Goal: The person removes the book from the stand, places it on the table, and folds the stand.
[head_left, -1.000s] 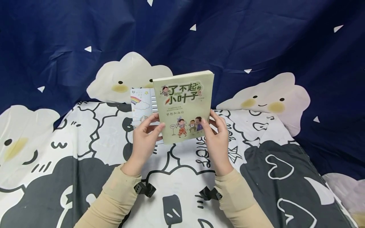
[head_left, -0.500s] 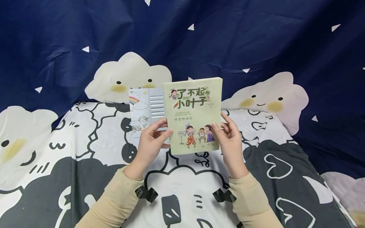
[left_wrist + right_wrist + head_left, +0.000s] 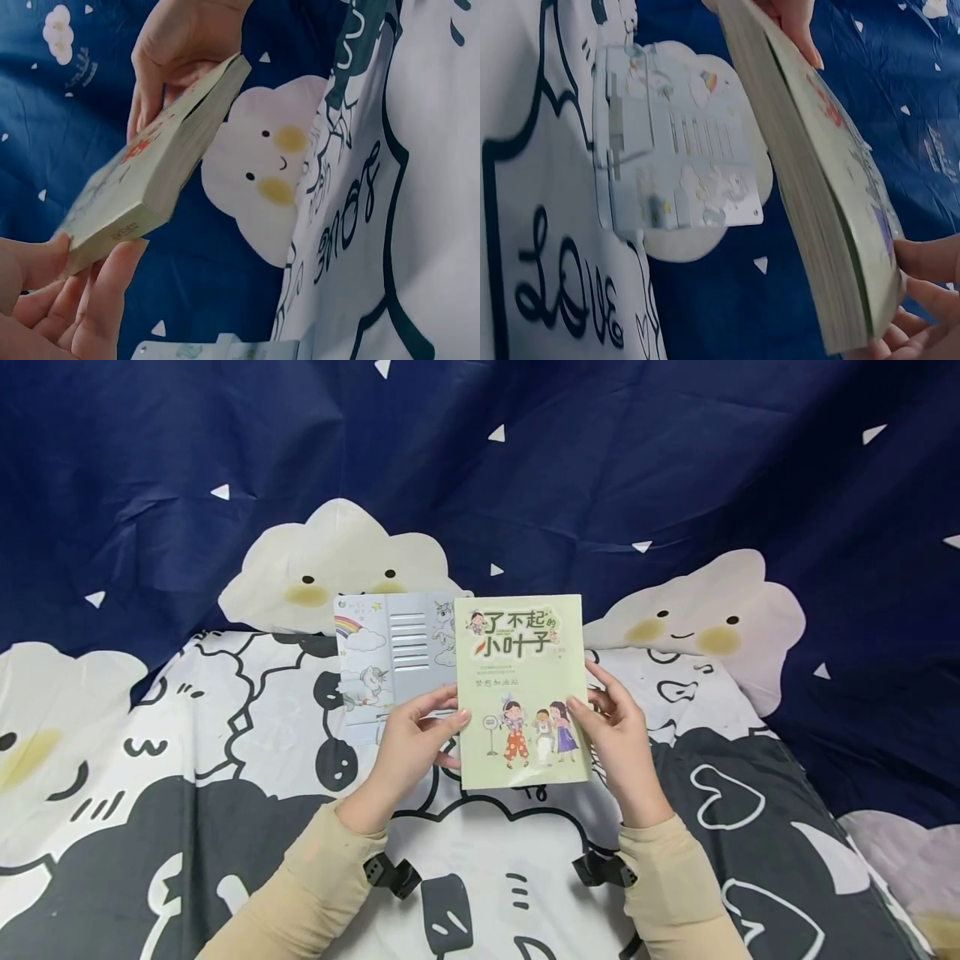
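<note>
1 thick pale-green rectangular paperback (image 3: 525,681), held up b/w L hand (image 3: 408,745) & R hand (image 3: 621,743).
Pinched both sides, in front of lt-blue slotted unicorn-print stand (image 3: 408,683), prob. metal. Step: likely 2-handed positioning; next move prob. needs even grip.

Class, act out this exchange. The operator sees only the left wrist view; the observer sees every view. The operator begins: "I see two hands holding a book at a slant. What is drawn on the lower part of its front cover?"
Observer: The head view shows three cartoon figures side by side on the book.

Operator: A pale stand shows at the bottom of my picture. What is printed on it?

Observer: Among other things, a rainbow, seen in the head view.

Operator: Which figure is nearest the right hand?

Observer: In the head view, the figure in purple.
</note>
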The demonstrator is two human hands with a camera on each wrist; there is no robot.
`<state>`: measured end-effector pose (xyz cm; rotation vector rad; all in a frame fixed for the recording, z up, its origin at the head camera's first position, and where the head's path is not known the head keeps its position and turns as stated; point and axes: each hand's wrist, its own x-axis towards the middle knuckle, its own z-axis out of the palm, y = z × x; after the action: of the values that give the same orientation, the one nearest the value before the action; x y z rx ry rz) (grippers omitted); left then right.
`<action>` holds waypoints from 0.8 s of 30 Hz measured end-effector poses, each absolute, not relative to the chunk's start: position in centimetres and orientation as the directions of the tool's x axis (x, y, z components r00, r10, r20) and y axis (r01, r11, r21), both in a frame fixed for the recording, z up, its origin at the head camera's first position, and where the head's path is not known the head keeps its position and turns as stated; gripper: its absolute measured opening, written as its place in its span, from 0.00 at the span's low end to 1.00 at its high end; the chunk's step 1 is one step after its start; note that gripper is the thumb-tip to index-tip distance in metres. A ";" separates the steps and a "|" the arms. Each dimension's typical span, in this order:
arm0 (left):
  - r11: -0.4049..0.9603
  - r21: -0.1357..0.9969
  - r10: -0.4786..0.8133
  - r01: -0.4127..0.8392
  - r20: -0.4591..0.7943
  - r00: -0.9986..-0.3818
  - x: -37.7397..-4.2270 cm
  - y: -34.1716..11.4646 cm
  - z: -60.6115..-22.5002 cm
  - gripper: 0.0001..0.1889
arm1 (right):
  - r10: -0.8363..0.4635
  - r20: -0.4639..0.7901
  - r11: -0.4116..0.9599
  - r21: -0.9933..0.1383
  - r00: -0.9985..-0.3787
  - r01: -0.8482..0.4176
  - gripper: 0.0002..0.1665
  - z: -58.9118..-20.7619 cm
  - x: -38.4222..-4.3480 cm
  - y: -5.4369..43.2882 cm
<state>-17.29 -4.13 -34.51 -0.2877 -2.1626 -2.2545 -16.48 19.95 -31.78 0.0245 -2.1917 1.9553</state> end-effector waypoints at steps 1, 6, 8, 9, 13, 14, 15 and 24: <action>-0.049 0.991 0.126 0.125 0.130 -0.983 -17.4 -3.9 -34.5 0.23 | 0.118 0.151 0.140 -0.981 -0.981 -0.134 0.35 -31.8 -16.5 20.2; -0.050 0.994 0.145 0.102 0.109 -0.983 -17.7 -2.6 -34.4 0.23 | 0.114 0.104 0.240 -0.968 -0.988 -0.075 0.35 -31.6 -17.0 21.8; -0.049 0.995 0.154 0.089 0.095 -0.984 -17.9 -1.9 -34.3 0.23 | 0.116 0.093 0.286 -0.957 -0.989 -0.056 0.36 -31.6 -17.2 22.5; -0.048 0.995 0.158 0.083 0.089 -0.983 -18.0 -1.5 -34.3 0.23 | 0.112 0.088 0.310 -0.949 -0.990 -0.049 0.36 -31.6 -17.2 22.9; -0.033 0.998 0.162 0.060 0.065 -0.985 -18.4 0.1 -34.4 0.23 | 0.101 0.071 0.414 -0.910 -0.992 -0.023 0.36 -31.6 -17.5 24.4; -0.029 0.998 0.163 0.054 0.058 -0.985 -18.5 0.5 -34.5 0.23 | 0.099 0.064 0.438 -0.899 -0.993 -0.015 0.36 -31.6 -17.5 24.8; -0.030 0.998 0.166 0.046 0.051 -0.985 -18.6 0.8 -34.7 0.23 | 0.097 0.056 0.454 -0.891 -0.994 -0.006 0.36 -31.6 -17.6 25.1; -0.040 0.999 0.192 -0.010 -0.002 -0.981 -19.1 3.5 -35.9 0.24 | 0.106 -0.021 0.517 -0.853 -0.994 0.073 0.38 -31.8 -17.9 27.3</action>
<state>-19.13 3.45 -35.92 -0.2171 -2.2680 -2.3628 -17.88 27.34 -31.80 -0.1604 -2.7065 1.5192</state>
